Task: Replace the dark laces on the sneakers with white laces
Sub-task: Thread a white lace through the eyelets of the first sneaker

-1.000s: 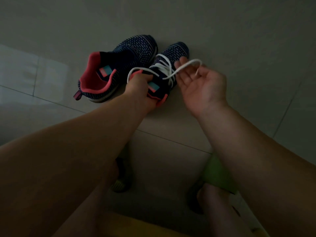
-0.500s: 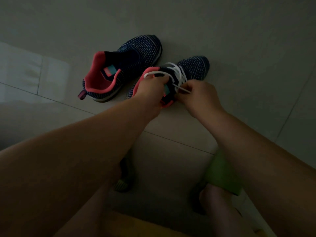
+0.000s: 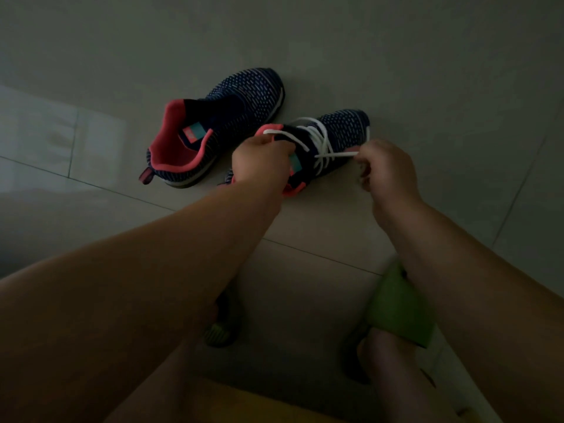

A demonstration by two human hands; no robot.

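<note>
Your near shoe sits on the tiled floor, and the white lace already criss-crosses most of its front. Your left hand is curled at the heel end of this shoe, pinching one end of the lace, which loops over the pink collar. Your right hand is just beside this shoe on the other side, its fingers bunched and pinching the other end, so that end runs straight and tight from the shoe to your fingers. The other shoe lies just beside the near shoe, on your left, and you can see no lace on it at all. No dark laces are in view. It looks like you are pulling the lace snug near the top holes of the near shoe. Next you will likely need both ends even, then poke them through any holes left, or tie them. I cannot tell if any holes are still empty. After that, the bare shoe needs its white lace too.
</note>
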